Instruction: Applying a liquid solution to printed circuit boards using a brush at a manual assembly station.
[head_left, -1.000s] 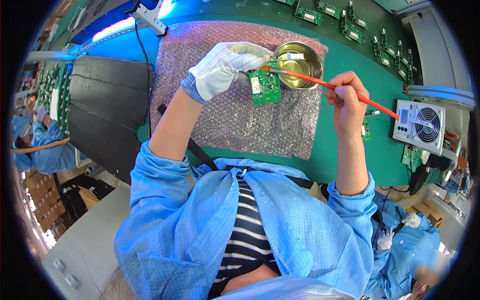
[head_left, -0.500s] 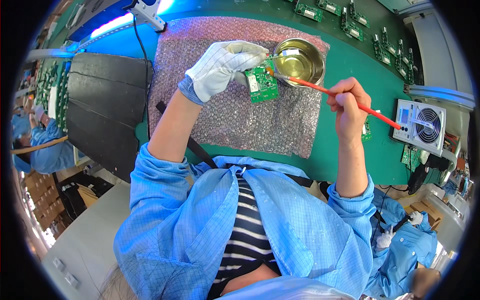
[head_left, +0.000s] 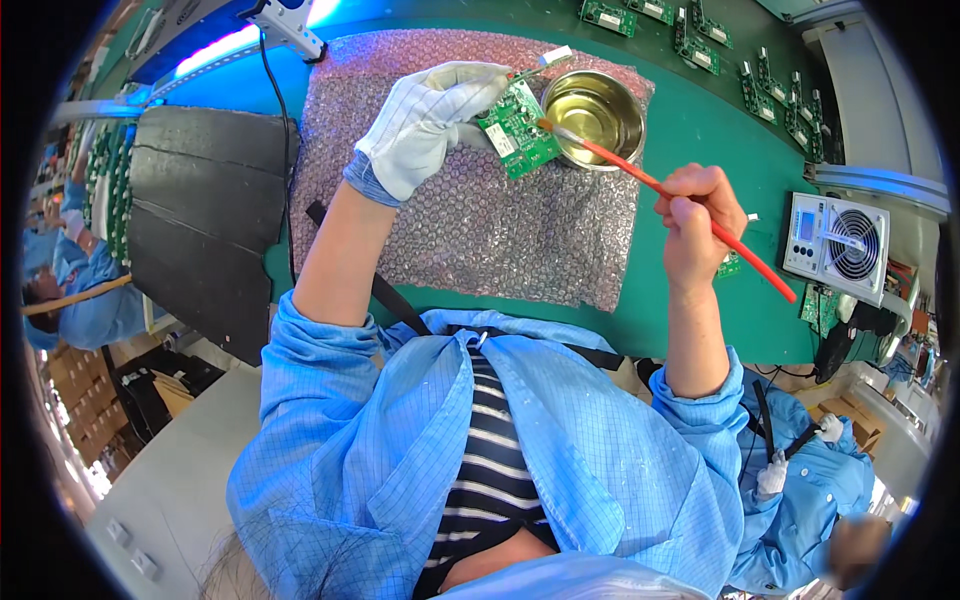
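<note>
My left hand (head_left: 430,125), in a white glove, grips a green circuit board (head_left: 528,140) by its left edge. The board is tilted, with a white label and small components on its upper face. A thin stem with a white end piece (head_left: 555,56) sticks out from its far side. My bare right hand (head_left: 700,222) is closed round a red-handled paintbrush (head_left: 640,178), held like a pen. Its bristle tip is at the board's right side. Just right of the board, a round metal bowl (head_left: 632,120) holds a clear yellowish liquid.
Pink bubble wrap (head_left: 460,245) covers the green mat (head_left: 750,310) under my hands. More circuit boards (head_left: 697,53) lie at the far right. A white fan unit (head_left: 838,245) stands on the right, a black panel (head_left: 205,210) on the left. A co-worker (head_left: 810,490) is at lower right.
My left hand has shifted slightly away and left, turning the circuit board so its stem now points up past the bowl. The paintbrush still meets the board, and its handle slopes more steeply.
</note>
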